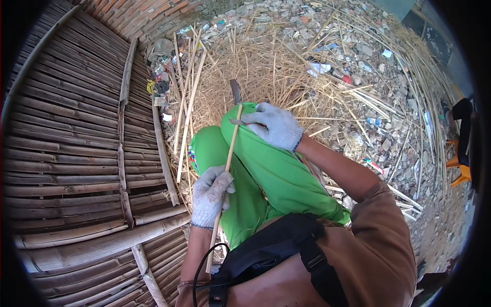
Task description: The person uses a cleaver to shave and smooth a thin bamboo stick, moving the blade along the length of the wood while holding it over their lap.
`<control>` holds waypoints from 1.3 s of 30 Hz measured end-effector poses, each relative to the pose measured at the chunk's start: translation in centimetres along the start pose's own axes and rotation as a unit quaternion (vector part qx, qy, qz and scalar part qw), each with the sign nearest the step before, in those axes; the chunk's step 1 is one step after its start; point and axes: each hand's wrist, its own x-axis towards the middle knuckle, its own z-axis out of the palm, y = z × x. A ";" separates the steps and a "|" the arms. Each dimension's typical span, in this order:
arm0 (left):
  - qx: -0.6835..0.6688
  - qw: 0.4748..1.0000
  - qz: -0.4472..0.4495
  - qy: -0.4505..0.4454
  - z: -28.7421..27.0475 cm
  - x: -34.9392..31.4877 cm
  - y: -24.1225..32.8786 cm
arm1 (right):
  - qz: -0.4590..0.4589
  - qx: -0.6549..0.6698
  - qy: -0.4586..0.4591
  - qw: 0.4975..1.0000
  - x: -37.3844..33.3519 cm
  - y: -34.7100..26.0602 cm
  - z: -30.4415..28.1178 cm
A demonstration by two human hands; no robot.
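Observation:
A long, thin bamboo strip slants over my green-clad legs, its lower end near my waist. My left hand, in a pale knit glove, is closed around its lower half. Over the right knee, my right hand, gloved alike, grips a small knife. The short blade points left and meets the strip near its top end; the handle is mostly hidden in the fingers. Just beyond the knee, a wider dark blade sticks out, its lower end hidden.
A bamboo slat panel fills the left side. Long pale strips lie between it and my legs. Straw-like shavings cover the ground ahead, with rubble and litter to the right. An orange plastic object stands at far right.

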 end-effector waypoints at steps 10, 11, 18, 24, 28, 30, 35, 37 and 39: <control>-0.012 1.000 -0.012 0.009 -3.3 -3.8 -0.7 | 0.044 0.020 0.095 0.994 -0.5 5.7 0.0; -0.001 1.000 0.000 0.010 -3.0 -3.3 -0.8 | 0.066 0.058 0.105 0.991 -0.6 5.2 -0.2; -0.017 0.999 0.026 -0.027 -0.4 1.9 -0.6 | -0.008 0.036 0.043 0.998 -0.1 1.4 -1.7; -0.015 0.999 0.018 -0.041 0.3 2.7 -0.3 | 0.025 0.017 0.016 0.999 0.0 2.4 -0.6; -0.013 0.999 0.014 -0.033 -0.2 2.1 -0.2 | 0.025 0.021 0.018 0.999 0.2 2.0 0.1; -0.010 0.999 0.016 -0.031 -0.2 1.8 -0.1 | 0.018 0.025 0.034 0.999 0.4 1.9 0.5; 0.021 0.999 0.029 -0.033 -0.1 1.6 0.0 | 0.022 0.029 0.035 0.999 0.3 1.6 0.2; 0.027 0.999 0.025 -0.026 -0.1 1.2 0.1 | 0.026 0.029 0.031 0.999 0.4 1.7 0.2; 0.034 0.999 0.022 -0.018 -0.4 0.3 0.4 | 0.034 0.023 0.028 0.999 0.6 2.0 0.6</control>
